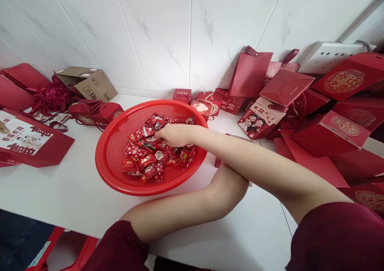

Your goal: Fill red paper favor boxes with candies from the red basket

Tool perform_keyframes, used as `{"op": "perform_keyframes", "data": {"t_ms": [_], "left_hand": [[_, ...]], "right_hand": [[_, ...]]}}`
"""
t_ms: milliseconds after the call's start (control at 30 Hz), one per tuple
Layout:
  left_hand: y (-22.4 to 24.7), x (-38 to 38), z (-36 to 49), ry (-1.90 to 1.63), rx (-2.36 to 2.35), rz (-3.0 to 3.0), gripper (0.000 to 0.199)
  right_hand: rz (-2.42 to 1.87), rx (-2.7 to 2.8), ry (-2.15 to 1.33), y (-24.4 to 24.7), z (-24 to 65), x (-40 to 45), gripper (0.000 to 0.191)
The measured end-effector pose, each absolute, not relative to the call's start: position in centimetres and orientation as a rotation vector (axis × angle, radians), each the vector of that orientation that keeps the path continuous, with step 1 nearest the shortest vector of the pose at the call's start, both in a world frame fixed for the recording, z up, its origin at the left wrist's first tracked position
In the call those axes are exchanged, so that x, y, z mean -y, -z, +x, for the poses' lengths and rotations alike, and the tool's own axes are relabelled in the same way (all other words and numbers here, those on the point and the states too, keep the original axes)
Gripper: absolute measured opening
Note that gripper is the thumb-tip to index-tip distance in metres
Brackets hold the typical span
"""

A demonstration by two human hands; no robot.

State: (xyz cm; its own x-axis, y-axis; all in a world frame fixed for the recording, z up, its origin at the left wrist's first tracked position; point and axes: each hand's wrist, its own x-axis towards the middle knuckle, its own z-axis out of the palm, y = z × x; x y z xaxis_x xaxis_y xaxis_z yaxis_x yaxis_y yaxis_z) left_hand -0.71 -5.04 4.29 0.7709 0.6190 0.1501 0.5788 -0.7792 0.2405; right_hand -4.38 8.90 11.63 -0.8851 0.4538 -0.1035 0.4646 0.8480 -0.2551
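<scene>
The right fingers (161,134) curl over candies (147,159) in the red basket (110,159), their hold unclear, while right of them the left hand (235,179) hides its shape and hold.

This looks like a room with a work table, but I can't tell if it is in a home or a shop. The long white table (60,183) sits by a wall (168,31) of shiny white tiles with gray streaks. Lots of red gift boxes (285,87) are piled on it, and one box (258,121) has a cartoon bride and groom. A big red plastic basket (115,143) holds wrapped sweets (147,159). There is also a brown cardboard box (93,85), a white power strip (333,55) near the wall, and what looks like a red plastic stool (87,249) by the table.
</scene>
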Motion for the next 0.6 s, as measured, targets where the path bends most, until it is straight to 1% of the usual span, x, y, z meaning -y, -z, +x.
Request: {"op": "perform_keyframes", "data": {"t_ms": [67,167,233,300,400,467,533,600], "left_hand": [[-5.1,4.8,-0.8,-0.258,-0.909,2.813,0.028],[-6.3,4.5,-1.1,-0.235,-0.896,2.854,0.029],[-6.9,4.4,-1.3,-0.217,-0.953,2.951,0.03],[-7.2,4.1,-1.3,-0.192,-0.98,3.086,0.028],[-7.2,3.4,-1.2,-0.172,-0.926,3.183,0.024],[-7.1,2.9,-1.1,-0.174,-0.926,3.181,0.026],[-7.0,2.4,-1.1,-0.182,-0.936,3.184,0.028],[-7.1,2.2,-1.2,-0.184,-0.94,3.2,0.029]], "right_hand": [[0.809,-3.15,0.504,-13.1,-1.5,-7.7,0.027],[0.972,-3.411,0.623,-15.1,4.4,-4.2,0.023],[1.265,-3.565,0.652,-15.9,8.6,-1.2,0.02],[1.643,-3.607,0.656,-16.1,12.1,1.8,0.018],[2.219,-3.605,0.477,-16.0,15.6,5.1,0.018],[2.464,-3.584,0.255,-16.1,16.8,6.1,0.02],[2.565,-3.536,0.06,-16.2,17.6,6.2,0.023],[2.473,-3.446,0.07,-15.9,18.2,5.5,0.027]]}}
